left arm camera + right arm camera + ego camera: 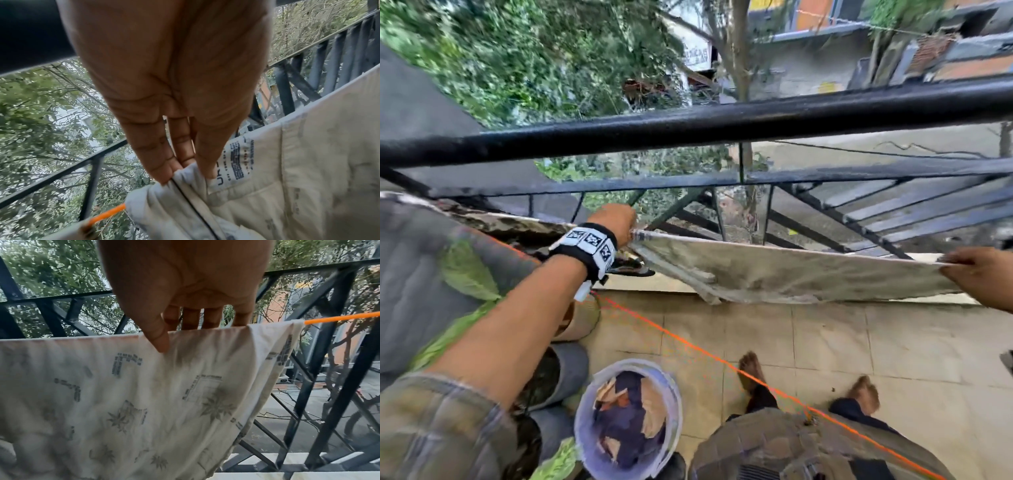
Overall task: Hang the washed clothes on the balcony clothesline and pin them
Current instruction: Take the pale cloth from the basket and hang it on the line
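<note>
Left hand [176,91] grip and right hand [185,288] grip pinching limp printed cream cloth [127,394], thin orange line [339,318]

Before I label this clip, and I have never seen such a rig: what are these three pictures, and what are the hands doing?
A person wears three cameras. The head view looks down at a tiled balcony; each wrist view looks along one hand. The left hand and the right hand each pinch the top edge of a cream printed cloth draped over a thin orange clothesline, beside a black metal railing. On the floor stands a pale lilac bucket with more clothes. No pegs show.
</note>
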{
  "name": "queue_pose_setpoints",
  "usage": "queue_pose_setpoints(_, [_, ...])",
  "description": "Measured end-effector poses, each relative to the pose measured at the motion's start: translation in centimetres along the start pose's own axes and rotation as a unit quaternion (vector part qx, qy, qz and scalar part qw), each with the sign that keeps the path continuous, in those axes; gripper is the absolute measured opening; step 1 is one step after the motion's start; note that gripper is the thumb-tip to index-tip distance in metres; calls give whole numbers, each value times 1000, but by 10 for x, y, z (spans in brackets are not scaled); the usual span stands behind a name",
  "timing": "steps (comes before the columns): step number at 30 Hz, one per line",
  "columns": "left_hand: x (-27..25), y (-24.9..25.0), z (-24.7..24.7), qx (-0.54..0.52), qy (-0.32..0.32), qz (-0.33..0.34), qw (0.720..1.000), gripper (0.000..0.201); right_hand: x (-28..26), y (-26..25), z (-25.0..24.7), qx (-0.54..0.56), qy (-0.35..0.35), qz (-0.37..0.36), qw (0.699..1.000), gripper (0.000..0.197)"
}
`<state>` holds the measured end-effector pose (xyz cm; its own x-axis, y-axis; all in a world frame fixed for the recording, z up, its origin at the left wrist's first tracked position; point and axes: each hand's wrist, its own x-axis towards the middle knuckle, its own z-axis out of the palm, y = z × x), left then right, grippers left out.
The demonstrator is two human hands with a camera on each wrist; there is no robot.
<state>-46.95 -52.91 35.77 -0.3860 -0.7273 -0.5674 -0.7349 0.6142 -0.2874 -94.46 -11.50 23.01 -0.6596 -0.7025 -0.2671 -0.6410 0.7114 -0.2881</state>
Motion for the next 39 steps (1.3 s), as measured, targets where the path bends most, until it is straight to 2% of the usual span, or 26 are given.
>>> queue_pose_setpoints(4, [0, -29, 8, -37, 11, -23, 999, 21, -5, -47, -17, -14, -38, -10, 999, 16])
queue_pose_setpoints(7, [4, -44, 18, -74, 25, -50, 996, 19, -11, -73, -29, -34, -60, -27, 997, 31])
queue_pose_setpoints(11, [5, -49, 24, -34, 29, -36, 998, 21, -20, -96, -37, -59, -90, -67, 992, 22])
queue_pose_setpoints(13, [10, -49, 29, -12, 30, -29, 999, 19, -23, -94, -40, -60, -106, -80, 989, 11])
queue_pose_setpoints(15, [12, -47, 32, -2, 38, -21, 999, 11, -25, -83, -42, -56, -99, -78, 990, 10])
queue_pose_setpoints(21, [14, -47, 38, -3, 29, 8, 1000, 15, -35, -48, -46, -24, -123, -54, 991, 20])
queue_pose_setpoints(28, [10, -52, 38, 11, 27, 16, 999, 21, -36, -22, -60, -71, -136, -101, 983, 22])
queue_pose_setpoints(32, [6, -55, 38, 17, 29, 28, 999, 26, -27, -18, -64, -90, -111, -87, 986, 20])
queue_pose_setpoints(37, [1, -49, 43, 28, 34, 12, 999, 22, -33, -25, -61, -60, -120, -63, 989, 24])
queue_pose_setpoints(39, [1, -49, 42, 11, 35, 15, 999, 25, -38, -26, -59, -37, -116, -46, 992, 20])
